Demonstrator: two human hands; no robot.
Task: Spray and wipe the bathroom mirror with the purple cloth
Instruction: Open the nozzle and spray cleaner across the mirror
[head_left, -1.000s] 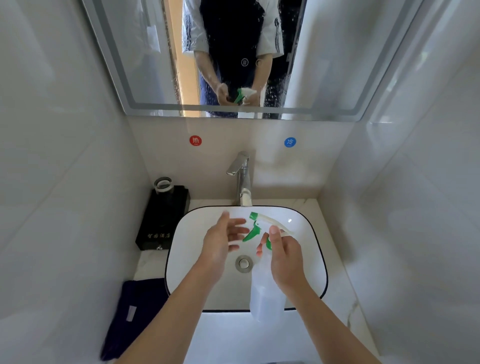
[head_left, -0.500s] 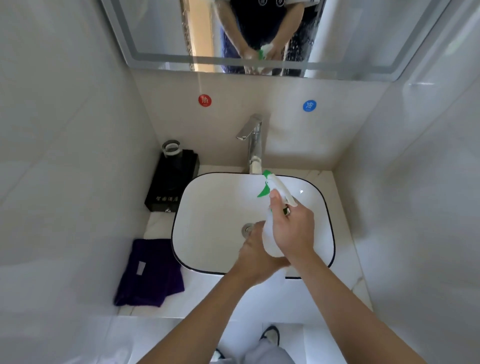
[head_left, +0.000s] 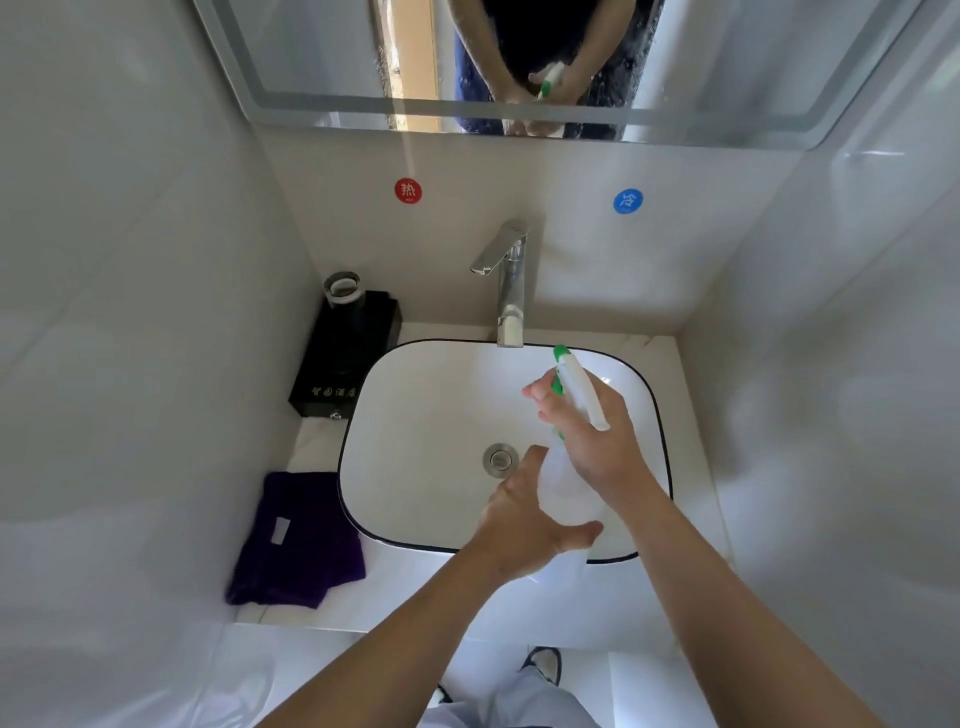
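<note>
Both hands hold a translucent white spray bottle (head_left: 563, 488) with a green and white trigger head over the sink. My right hand (head_left: 592, 436) grips the neck and trigger. My left hand (head_left: 524, 514) wraps round the bottle's body from below. The purple cloth (head_left: 296, 540) lies crumpled on the counter, left of the basin, with a small white label showing. The mirror (head_left: 322, 57) runs along the top of the view; droplets speckle its glass near the reflection of my arms.
A white basin (head_left: 415, 415) with a dark rim and a chrome faucet (head_left: 506, 280) fills the counter. A black box (head_left: 345, 353) with a glass on it stands back left. White walls close in on both sides. Red and blue stickers mark the wall.
The view has tilted down, so less of the mirror shows. My left hand moved from beside the trigger down to the bottle's body and now grips it.
</note>
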